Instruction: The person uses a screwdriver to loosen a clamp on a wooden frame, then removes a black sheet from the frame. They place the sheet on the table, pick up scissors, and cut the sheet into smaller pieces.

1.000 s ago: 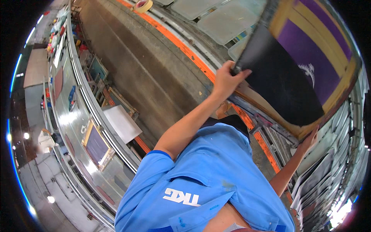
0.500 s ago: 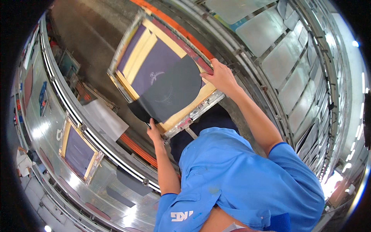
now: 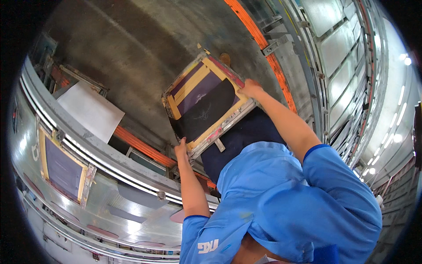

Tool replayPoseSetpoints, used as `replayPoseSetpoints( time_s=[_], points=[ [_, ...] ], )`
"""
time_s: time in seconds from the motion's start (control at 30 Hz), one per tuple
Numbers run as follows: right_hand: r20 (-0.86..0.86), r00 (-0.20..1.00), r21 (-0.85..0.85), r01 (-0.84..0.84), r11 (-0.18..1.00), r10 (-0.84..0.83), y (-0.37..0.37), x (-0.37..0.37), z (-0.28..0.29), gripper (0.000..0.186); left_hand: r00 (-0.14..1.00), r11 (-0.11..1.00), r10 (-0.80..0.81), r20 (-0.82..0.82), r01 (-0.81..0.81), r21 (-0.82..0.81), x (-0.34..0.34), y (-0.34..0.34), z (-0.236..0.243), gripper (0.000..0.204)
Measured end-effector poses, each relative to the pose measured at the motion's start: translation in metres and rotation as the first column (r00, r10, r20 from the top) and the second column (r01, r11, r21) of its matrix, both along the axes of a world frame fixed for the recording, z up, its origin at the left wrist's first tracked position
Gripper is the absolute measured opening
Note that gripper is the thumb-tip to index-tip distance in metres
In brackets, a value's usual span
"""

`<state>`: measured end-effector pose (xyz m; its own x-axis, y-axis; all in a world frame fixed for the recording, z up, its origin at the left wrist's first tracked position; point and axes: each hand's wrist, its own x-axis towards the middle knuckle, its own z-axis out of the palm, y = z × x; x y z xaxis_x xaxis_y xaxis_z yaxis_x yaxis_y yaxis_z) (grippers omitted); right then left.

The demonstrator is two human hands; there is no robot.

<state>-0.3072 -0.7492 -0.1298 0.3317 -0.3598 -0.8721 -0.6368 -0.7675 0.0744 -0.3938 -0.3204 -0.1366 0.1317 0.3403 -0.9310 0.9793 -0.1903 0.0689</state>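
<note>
A screen-printing frame (image 3: 222,128) hangs tilted in front of my waist, held by both hands. It has metal sides, yellow tape borders and purple mesh. A dark, flexible sheet (image 3: 210,110) with a rounded end lies across the mesh, and a pale curved design shows on it. My left hand (image 3: 181,149) is closed at the frame's near left corner, with the thumb by the sheet's edge. On the right side, my right hand (image 3: 252,89) grips the reddish rail near the sheet's rounded end. The undersides of both grips are hidden.
On my left runs a long metal-railed table (image 3: 99,198) with a second screen frame (image 3: 65,165) and dark flat pieces. A white sheet (image 3: 91,111) sticks out beside its rail. Orange pipes (image 3: 255,33) line both sides of the concrete walkway (image 3: 132,48). Grey panels (image 3: 336,50) lie on the right.
My view has turned, and more walkway shows ahead. The held frame sits farther right in the picture and looks smaller. Both hands keep their hold on it.
</note>
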Motion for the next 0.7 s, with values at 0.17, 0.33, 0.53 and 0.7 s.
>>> replayPoseSetpoints(
  time_s=[0.17,0.33,0.53,0.7],
  points=[
    [0.054,0.957,0.01,0.285,0.959,-0.285,-0.022,-0.146,-0.032,0.071,0.912,0.91,-0.4,0.092,0.383,0.161,0.019,0.0,-0.045,0.064],
    [0.163,0.807,-0.047,0.581,0.813,-0.567,-0.019,-0.294,-0.069,0.07,0.607,0.622,-0.782,0.142,0.749,0.227,0.07,-0.081,-0.033,0.062],
    [0.206,0.557,0.026,0.819,0.573,-0.805,-0.032,-0.396,-0.068,0.071,0.435,0.486,-0.865,0.25,0.851,0.202,0.022,-0.173,-0.076,0.058],
    [0.264,0.473,0.074,0.859,0.507,-0.841,-0.077,-0.496,-0.101,0.068,0.414,0.513,-0.829,0.376,0.83,0.22,-0.038,-0.254,-0.11,0.053]
  ],
)
